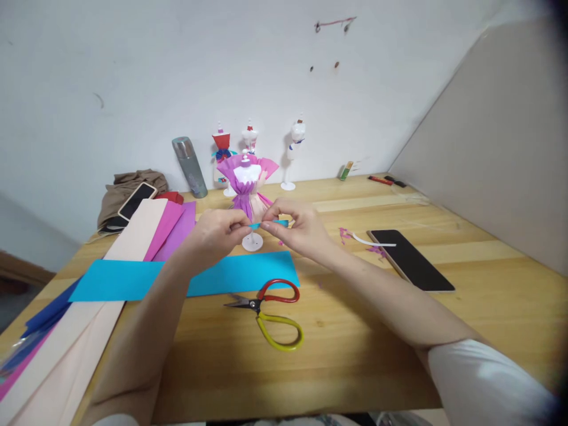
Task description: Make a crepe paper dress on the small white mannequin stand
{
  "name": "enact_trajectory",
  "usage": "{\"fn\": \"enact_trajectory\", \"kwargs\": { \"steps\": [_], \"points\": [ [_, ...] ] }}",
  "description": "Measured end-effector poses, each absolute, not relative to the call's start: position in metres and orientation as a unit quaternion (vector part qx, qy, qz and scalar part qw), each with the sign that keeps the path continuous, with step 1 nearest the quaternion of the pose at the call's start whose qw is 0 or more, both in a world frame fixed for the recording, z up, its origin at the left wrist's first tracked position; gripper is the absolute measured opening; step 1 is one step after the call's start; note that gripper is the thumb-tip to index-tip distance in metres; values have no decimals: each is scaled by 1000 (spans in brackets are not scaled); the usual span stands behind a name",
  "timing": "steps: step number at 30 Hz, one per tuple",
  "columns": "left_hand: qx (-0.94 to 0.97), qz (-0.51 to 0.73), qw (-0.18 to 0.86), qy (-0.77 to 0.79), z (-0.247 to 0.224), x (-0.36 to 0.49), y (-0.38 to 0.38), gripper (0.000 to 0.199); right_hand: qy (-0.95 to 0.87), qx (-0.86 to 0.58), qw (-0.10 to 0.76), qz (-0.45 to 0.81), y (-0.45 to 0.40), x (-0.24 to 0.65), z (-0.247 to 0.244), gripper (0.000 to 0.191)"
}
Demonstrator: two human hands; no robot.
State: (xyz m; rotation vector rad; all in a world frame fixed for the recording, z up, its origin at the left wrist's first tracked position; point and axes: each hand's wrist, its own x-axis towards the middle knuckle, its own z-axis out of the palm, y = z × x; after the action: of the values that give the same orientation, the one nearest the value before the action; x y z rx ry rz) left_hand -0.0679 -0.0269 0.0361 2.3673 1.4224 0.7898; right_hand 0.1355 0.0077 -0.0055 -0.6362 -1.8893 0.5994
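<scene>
1. White fabric sleeve (483, 378) is around the right arm, at the lower right corner.
2. Scissors with red and yellow handles (254, 305) lie on the light wooden table (355, 361); the red loop overlaps a long bright blue paper sheet (248, 269).
3. Left hand (219, 234) and right hand (299, 228) are near each other, and both have fingertips closed on one narrow blue strip (280, 223) — its end comes out past the right fingers.
4. This strip is held above the sheet, in front of a small white dress form (246, 173), which wears purple and pale pink paper; its round base is visible below the hands.
5. To the right, a thin curved white strip (373, 242) rests partly on a black-screened phone (417, 263) — purple scraps (377, 251) are beside it.
</scene>
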Motion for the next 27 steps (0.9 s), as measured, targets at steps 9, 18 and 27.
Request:
{"fn": "enact_trajectory", "kwargs": {
  "steps": [9,18,27],
  "points": [
    [787,312,67,528,39,-62,-23,25,-799,-295,492,177,31,140,-5,3],
    [747,340,-2,571,41,-65,-11,21,-775,-295,519,206,52,129,3,11],
    [692,437,-19,575,12,-72,11,18,-701,-347,539,314,62,118,-1,17]
  ]
}}
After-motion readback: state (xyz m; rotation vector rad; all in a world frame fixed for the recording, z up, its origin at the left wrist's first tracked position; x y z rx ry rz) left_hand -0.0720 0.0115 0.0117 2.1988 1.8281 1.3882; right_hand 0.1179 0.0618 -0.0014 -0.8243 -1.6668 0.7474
